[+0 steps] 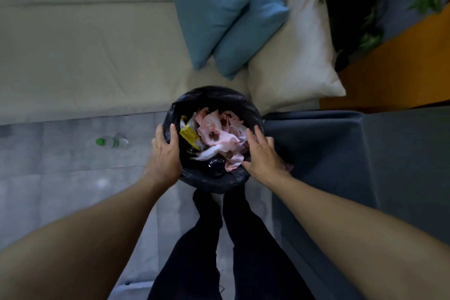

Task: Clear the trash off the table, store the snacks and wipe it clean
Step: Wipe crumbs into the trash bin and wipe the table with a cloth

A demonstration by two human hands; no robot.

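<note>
A round trash bin [214, 97] lined with a black bag stands on the floor just past my feet. It is full of crumpled pink and white tissues [219, 134] and a yellow wrapper [188, 134]. My left hand [165, 151] curls around the bin's left rim, thumb over the edge. My right hand [261, 153] lies against the right rim with its fingers fairly straight, thumb near the pink tissue. The table is out of view.
A cream sofa [85, 51] with two blue cushions [226, 14] and a white pillow [292, 56] lies beyond the bin. A dark blue seat [328, 153] is at the right. A plastic bottle with a green cap [110, 142] lies on the grey floor at left.
</note>
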